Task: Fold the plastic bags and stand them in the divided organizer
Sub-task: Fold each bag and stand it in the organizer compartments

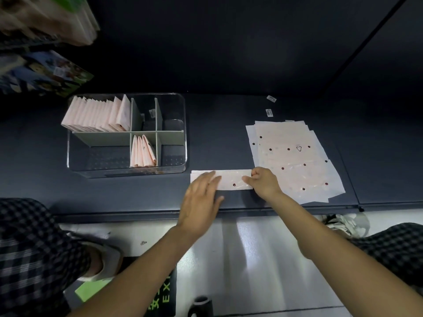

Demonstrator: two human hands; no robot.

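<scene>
A pale plastic bag folded into a long narrow strip [231, 179] lies on the dark counter near its front edge. My left hand [201, 202] lies flat with straight fingers on the strip's left half. My right hand [263, 181] pinches the strip's right end with curled fingers. Right of it lies a stack of flat unfolded bags [295, 156] with dark dots. The clear divided organizer [174, 124] stands at the left. Folded bags stand in its back-left compartment [98, 115], and a few more folded bags [143, 152] stand in its front middle compartment.
Two small labels [270, 106] lie on the counter behind the stack. Packaged goods [45, 72] hang over the counter's far left. The counter's front edge [160, 212] runs below my hands, with a light floor and a green sign [160, 296] beneath.
</scene>
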